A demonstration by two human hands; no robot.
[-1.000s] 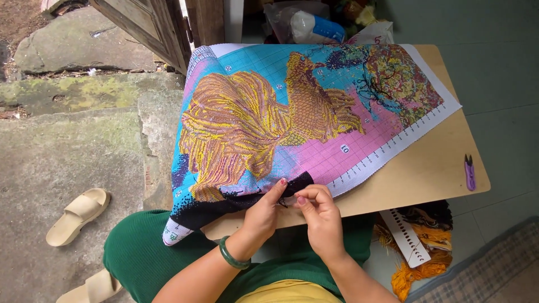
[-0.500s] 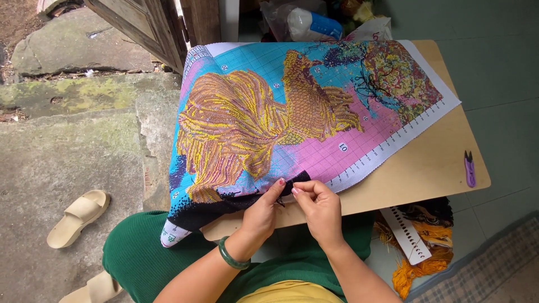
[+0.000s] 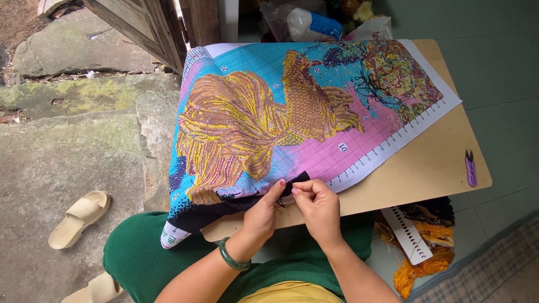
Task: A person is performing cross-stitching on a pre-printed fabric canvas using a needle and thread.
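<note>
Left hand [image 3: 263,212]: curled, thumb and forefinger pinched on the dark near edge of the cloth; green bangle at the wrist; fingertips partly hidden behind the fold.
Right hand [image 3: 318,205]: closed loosely, fingertips pinched together just beside the left thumb, touching the same edge; whatever sits between them too small to make out.
Large cross-stitch cloth with yellow-and-orange fish on turquoise and pink ground [image 3: 292,118]: spread over the board, near-left corner drooping off the edge onto the lap, white ruled border along the right side; far edge tucked under clutter.
Light wooden lap board [image 3: 426,168]: bare only at the right and near strips, the rest covered by the cloth.
Small purple thread snips [image 3: 470,168]: lying on the board's right edge, well apart from both hands.
Bundle of yellow and orange threads with white card [image 3: 421,247]: below the board at right, partly hidden beneath it.
Tan slide sandal [image 3: 78,217]: on the stone floor at left; a second one cut off by the lower edge.
Green garment over the knees [image 3: 140,264]: partly hidden by arms and board.
</note>
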